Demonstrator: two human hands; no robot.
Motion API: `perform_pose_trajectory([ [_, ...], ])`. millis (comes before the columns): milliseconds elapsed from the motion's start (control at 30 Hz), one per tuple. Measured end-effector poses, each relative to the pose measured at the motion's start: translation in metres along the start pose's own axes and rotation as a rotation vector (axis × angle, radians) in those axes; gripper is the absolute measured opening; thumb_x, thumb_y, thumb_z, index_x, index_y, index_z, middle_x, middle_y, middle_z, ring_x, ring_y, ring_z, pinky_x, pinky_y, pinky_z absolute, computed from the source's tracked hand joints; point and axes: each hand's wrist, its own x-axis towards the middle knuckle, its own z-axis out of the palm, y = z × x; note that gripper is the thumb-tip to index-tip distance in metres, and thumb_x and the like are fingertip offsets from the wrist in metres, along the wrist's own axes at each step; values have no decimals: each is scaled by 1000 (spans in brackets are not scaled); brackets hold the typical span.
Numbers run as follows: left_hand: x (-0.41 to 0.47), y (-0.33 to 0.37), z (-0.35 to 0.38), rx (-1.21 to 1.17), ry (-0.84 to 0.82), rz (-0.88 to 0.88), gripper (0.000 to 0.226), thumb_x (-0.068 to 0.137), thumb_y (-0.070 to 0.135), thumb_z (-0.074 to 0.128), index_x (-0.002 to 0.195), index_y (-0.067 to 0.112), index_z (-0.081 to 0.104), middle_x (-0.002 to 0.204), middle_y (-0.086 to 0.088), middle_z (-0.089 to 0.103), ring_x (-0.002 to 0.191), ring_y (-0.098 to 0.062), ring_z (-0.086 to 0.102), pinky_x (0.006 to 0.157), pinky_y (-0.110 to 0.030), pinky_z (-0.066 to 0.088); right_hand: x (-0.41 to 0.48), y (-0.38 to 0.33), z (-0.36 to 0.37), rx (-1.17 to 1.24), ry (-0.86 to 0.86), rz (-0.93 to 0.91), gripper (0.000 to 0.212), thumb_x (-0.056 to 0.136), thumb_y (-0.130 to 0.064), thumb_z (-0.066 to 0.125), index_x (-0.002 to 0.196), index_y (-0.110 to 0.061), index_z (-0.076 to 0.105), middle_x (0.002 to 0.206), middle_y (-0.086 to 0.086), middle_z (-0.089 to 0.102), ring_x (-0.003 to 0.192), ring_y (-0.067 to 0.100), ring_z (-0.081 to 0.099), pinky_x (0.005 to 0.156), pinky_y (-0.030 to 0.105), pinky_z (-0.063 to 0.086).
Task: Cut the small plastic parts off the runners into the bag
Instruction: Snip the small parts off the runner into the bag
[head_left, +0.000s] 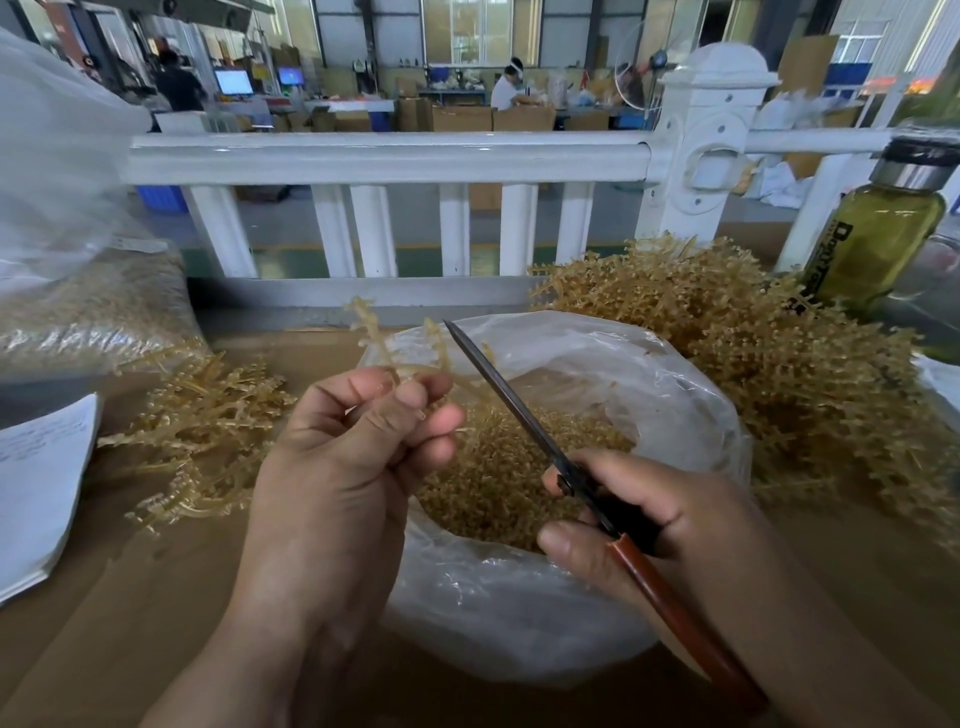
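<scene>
A white railing (384, 156) fronts a factory hall (cardboard boxes (462, 118), lit monitors (234, 82)) under bright windows (480, 31).

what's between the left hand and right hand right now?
Head view: the open mouth of the plastic bag, loose tan parts inside. The cutting tool held by the right hand slants up across that gap toward the runner pinched in the left hand.

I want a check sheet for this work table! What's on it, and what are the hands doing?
Surface: brown table.
Job's things: open bag holding cut parts; left runner pile; right runner pile.
Clutter: papers, bottle, second filled bag at left.
Hands: left hand pinches a runner; right hand grips a cutting tool over the bag.
Cables: nothing seen.
Surroundings: white railing; workshop with people beyond.
</scene>
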Motion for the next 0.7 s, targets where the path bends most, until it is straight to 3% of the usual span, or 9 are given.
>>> perform_pose_trajectory([
  [67, 0, -2, -1, 14, -5, 14, 5, 80, 16, 69, 80, 20, 66, 97, -10, 76, 75, -15, 73, 64, -22, 58, 0, 1, 0, -11, 3, -2, 39, 76, -74, 59, 108, -51, 62, 82, -4, 71, 72, 9, 71, 65, 36, 57],
  [167, -1, -5, -1, -2, 14, 0, 12, 83, 20, 68, 73, 25, 69, 80, 1, 70, 77, -17, 72, 68, -27, 59, -1, 1, -1, -33, -7, 1, 42, 76, -76, 57, 110, -51, 60, 83, -6, 72, 73, 6, 71, 68, 37, 58],
  [300, -1, -7, -3, 42, 41, -18, 18, 92, 22, 63, 75, 27, 66, 78, 5, 65, 75, -11, 65, 74, -32, 53, -2, 0, -2, -48, -10, -1, 44, 77, -77, 55, 110, -48, 59, 85, -7, 73, 76, 4, 71, 70, 37, 58],
  [367, -1, -7, -3, 49, 47, -23, 14, 88, 25, 65, 74, 27, 67, 77, 6, 63, 69, -8, 59, 71, -28, 46, -1, -1, -3, -67, -13, -8, 44, 78, -76, 55, 109, -46, 59, 84, -7, 72, 74, 3, 70, 68, 34, 56],
  [500, 2, -6, -2, -66, 31, -23, 11, 86, 17, 65, 76, 22, 66, 74, 4, 61, 59, -6, 53, 51, -18, 47, -1, -4, -5, -111, -25, -14, 44, 77, -76, 54, 109, -46, 59, 81, -12, 68, 70, 2, 67, 61, 26, 54],
  [633, 4, -7, -3, -97, 9, 7, 13, 81, 14, 68, 70, 21, 67, 74, 3, 64, 63, -7, 60, 58, -18, 53, -2, -5, -5, -150, -63, 11, 47, 74, -79, 51, 112, -52, 56, 86, -13, 69, 75, 0, 68, 68, 28, 58],
  [700, 4, -7, -3, -86, 3, 10, 15, 81, 13, 69, 69, 22, 67, 75, 2, 64, 66, -8, 60, 62, -19, 55, -2, -6, -5, -169, -71, 15, 45, 75, -78, 51, 111, -50, 57, 83, -11, 69, 72, 2, 67, 65, 33, 58],
])
